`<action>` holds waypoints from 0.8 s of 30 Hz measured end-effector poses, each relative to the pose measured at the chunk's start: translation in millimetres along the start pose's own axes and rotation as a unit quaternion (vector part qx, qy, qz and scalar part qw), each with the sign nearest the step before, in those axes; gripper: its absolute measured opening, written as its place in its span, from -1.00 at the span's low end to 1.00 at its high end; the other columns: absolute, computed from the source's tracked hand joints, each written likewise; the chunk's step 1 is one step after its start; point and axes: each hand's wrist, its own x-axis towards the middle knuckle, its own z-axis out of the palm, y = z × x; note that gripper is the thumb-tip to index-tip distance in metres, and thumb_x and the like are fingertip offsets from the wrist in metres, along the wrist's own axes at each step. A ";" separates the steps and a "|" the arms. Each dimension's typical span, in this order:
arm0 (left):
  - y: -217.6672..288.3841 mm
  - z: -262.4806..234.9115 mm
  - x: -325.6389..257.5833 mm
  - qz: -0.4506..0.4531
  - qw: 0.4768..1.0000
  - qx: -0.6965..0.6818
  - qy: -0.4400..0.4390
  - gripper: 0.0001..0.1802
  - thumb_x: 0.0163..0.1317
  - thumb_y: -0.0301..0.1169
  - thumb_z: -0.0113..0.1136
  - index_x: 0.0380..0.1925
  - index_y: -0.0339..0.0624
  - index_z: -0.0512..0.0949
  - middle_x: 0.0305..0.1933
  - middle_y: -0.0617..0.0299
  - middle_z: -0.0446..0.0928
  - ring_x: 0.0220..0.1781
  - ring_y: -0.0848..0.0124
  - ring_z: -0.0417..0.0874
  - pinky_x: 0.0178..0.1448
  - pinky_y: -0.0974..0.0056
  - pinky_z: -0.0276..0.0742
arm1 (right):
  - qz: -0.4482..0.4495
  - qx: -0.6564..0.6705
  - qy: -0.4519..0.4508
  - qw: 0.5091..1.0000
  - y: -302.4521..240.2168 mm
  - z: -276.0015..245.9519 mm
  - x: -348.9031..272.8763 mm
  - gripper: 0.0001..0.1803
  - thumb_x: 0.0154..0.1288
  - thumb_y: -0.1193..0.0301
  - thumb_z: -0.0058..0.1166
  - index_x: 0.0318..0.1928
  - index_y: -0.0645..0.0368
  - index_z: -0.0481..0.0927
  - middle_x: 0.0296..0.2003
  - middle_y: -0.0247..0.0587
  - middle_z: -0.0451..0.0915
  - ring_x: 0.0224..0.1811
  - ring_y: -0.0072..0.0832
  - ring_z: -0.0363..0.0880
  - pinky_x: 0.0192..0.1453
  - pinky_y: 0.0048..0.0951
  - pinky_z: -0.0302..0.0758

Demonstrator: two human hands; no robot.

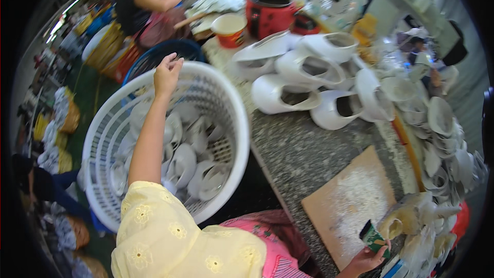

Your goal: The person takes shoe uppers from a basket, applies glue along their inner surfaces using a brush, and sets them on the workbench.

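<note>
"Where are the hands?"

"Left hand (167, 78), fingers loosely parted, over the white basket (242, 139), ten o'clock; right hand (371, 257) pinches a green piece (374, 238), four o'clock, by the powdery board (321, 201)."

"In the way?"

"Left forearm (145, 149) hides some basket — and white shoes (290, 67) crowd the table (288, 149) at two, red pot (267, 23) at twelve."

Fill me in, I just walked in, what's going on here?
A person's left hand hangs over a white basket of white hollow pieces, with nothing visible in its grip. The right hand holds a small dark green object near a brown board strewn with white bits. More white pieces are heaped on the table. Another person is further back.
</note>
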 end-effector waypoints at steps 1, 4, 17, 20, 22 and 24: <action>-14.7 -21.1 -18.7 0.000 0.998 0.055 -0.018 -0.62 -0.02 -0.25 0.09 -0.23 -0.28 0.44 -0.40 0.06 0.53 -0.40 0.39 0.54 -0.28 0.36 0.39 | 0.010 -0.009 -0.030 0.999 2.3 -7.4 4.1 -0.64 0.20 0.29 -0.18 -0.07 0.26 0.29 -0.35 -0.30 0.40 -0.54 -0.75 0.26 -0.67 -0.75 0.15; -74.5 -68.9 -86.5 -0.049 0.965 0.184 -0.178 -0.71 -0.06 -0.33 0.08 -0.31 -0.21 0.49 -0.42 0.08 0.53 -0.41 0.33 0.55 -0.31 0.31 0.40 | 0.046 0.032 -0.036 0.998 1.9 16.0 -1.1 -0.65 0.21 0.31 -0.20 -0.05 0.26 0.29 -0.34 -0.30 0.41 -0.54 -0.75 0.27 -0.65 -0.76 0.15; -91.1 -65.8 -203.8 -0.173 0.600 0.491 -0.607 -0.33 -0.20 0.12 0.10 -0.36 -0.35 0.49 -0.29 -0.05 0.48 -0.24 0.18 0.52 -0.22 0.19 0.41 | 0.015 -0.027 -0.134 0.991 -6.3 14.9 -26.3 -0.77 0.20 0.32 -0.16 -0.22 0.22 0.33 -0.53 -0.28 0.44 -0.59 -0.64 0.38 -0.65 -0.74 0.23; -102.9 -56.0 -188.6 -0.201 0.696 0.402 -0.559 -0.43 -0.20 0.04 0.16 -0.57 -0.39 0.51 -0.48 0.02 0.52 -0.42 0.29 0.52 -0.31 0.23 0.40 | 0.001 -0.049 -0.098 0.994 -15.4 -4.8 -16.5 -0.74 0.14 0.33 -0.08 -0.21 0.23 0.35 -0.53 -0.30 0.45 -0.53 -0.62 0.43 -0.66 -0.73 0.29; -88.5 -76.0 -143.5 -0.062 0.917 0.103 -0.380 -0.69 0.04 -0.24 -0.01 -0.57 -0.27 0.55 -0.59 0.18 0.49 -0.49 0.42 0.46 -0.34 0.31 0.38 | -0.030 -0.051 -0.044 0.997 -13.6 -5.7 -10.6 -0.77 0.08 0.40 -0.03 -0.25 0.23 0.38 -0.53 -0.32 0.46 -0.52 -0.58 0.47 -0.59 -0.67 0.41; -43.5 -96.3 -88.8 0.022 0.967 0.053 -0.249 -0.74 0.10 -0.32 -0.07 -0.32 -0.27 0.49 -0.40 0.22 0.49 -0.44 0.43 0.44 -0.29 0.35 0.37 | -0.046 -0.086 -0.036 0.995 -20.2 0.8 -0.5 -0.83 0.04 0.47 0.02 -0.32 0.23 0.44 -0.50 -0.32 0.47 -0.55 -0.60 0.45 -0.54 -0.62 0.42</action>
